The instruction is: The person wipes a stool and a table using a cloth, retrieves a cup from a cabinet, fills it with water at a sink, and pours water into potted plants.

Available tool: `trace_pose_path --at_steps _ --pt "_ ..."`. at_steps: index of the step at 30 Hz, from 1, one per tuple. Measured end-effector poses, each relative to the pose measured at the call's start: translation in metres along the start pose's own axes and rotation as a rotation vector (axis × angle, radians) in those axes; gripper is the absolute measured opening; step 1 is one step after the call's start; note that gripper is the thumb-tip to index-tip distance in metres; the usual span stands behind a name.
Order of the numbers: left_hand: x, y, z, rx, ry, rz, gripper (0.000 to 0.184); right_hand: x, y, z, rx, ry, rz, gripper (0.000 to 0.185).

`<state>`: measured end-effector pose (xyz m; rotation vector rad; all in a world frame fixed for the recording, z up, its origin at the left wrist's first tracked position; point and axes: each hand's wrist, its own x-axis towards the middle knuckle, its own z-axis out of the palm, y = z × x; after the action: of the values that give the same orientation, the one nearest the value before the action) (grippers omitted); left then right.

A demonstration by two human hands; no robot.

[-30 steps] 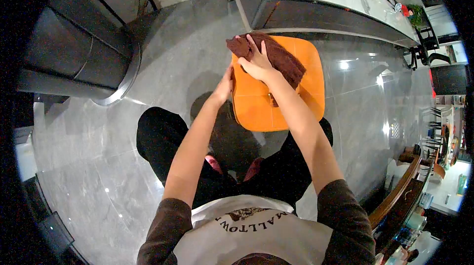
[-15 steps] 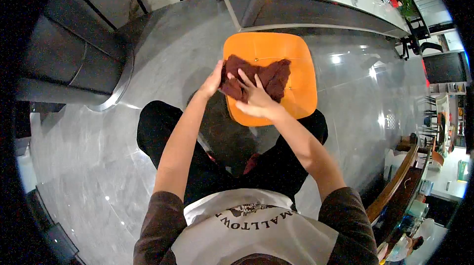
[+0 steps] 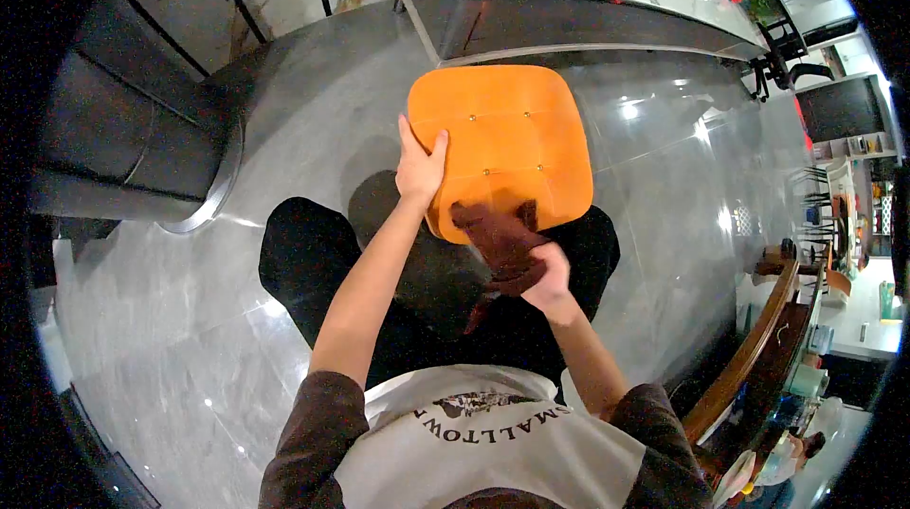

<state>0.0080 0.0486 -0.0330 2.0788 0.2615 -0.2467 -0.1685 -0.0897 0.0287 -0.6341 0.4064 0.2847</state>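
Observation:
An orange padded stool (image 3: pixel 507 144) with several small button tufts in its seat stands in front of my legs. My left hand (image 3: pixel 420 168) grips the left edge of the seat, its thumb lying on top and its fingers along the side. Bunched in my right hand (image 3: pixel 550 279) is a dark brown cloth (image 3: pixel 505 244). The cloth's far end lies over the near edge of the seat, and the rest hangs toward my lap. My right fingers are partly hidden and a little blurred.
Beyond the stool is a long table or counter (image 3: pixel 559 21) with a pale marble top and dark sides. A dark, rounded upholstered seat (image 3: pixel 123 135) stands on the left. Shiny grey tiles (image 3: pixel 654 187) cover the floor. Wooden furniture (image 3: pixel 749 357) is at the right.
My right hand has drawn the cloth off the middle of the seat toward me, leaving the top uncovered. My left hand now holds the seat's edge rather than resting beside the cloth.

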Motion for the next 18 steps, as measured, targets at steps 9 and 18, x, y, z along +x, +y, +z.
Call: trace_pose_path --at_steps 9,18 --pt "-0.003 0.005 -0.003 0.041 -0.009 -0.013 0.077 -0.022 -0.088 0.007 0.03 0.071 -0.83 0.05" --pt "-0.006 0.004 -0.002 0.019 0.07 0.018 0.067 0.147 -0.114 0.002 -0.741 0.689 -0.613 0.05"
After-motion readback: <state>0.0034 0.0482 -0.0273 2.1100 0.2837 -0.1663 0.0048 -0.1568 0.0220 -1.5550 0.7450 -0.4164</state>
